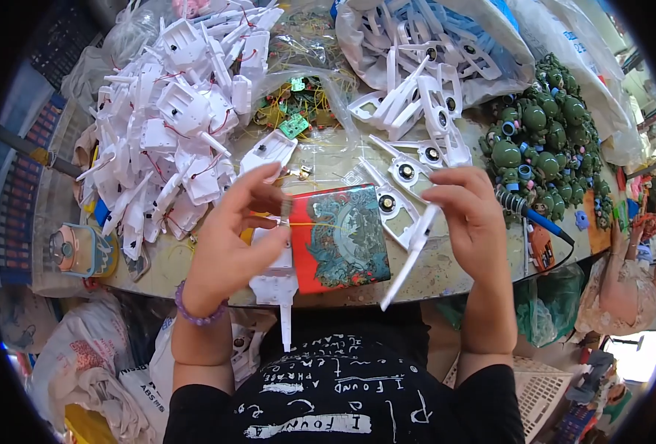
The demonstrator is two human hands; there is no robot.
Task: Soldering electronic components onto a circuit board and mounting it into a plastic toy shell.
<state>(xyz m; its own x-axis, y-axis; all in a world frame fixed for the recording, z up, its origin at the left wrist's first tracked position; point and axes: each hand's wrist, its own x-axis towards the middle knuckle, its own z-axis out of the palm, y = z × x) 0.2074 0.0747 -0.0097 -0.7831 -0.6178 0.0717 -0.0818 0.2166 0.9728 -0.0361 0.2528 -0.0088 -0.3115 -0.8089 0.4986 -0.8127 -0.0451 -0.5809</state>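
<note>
My left hand (232, 240) is closed in a pinch on a small part with a yellow wire (315, 224); the part is mostly hidden by the fingers. The wire runs out over a red box with a dark patterned top (346, 237). Below that hand, a white plastic shell (275, 287) lies against the box with its narrow end past the table edge. My right hand (470, 214) grips a thin white plastic piece (417, 251), seen nearly edge-on and tilted. Close by lie several white plastic pieces with round black speakers (406, 172).
White shells with red wires (187, 111) are heaped at left. Green circuit boards (294, 126) with yellow wires lie at the back, beside a bag of white pieces (431, 44). Green figurines (546, 140) and a blue-handled soldering iron (539, 216) are at right. Another person's arm (616, 263) is far right.
</note>
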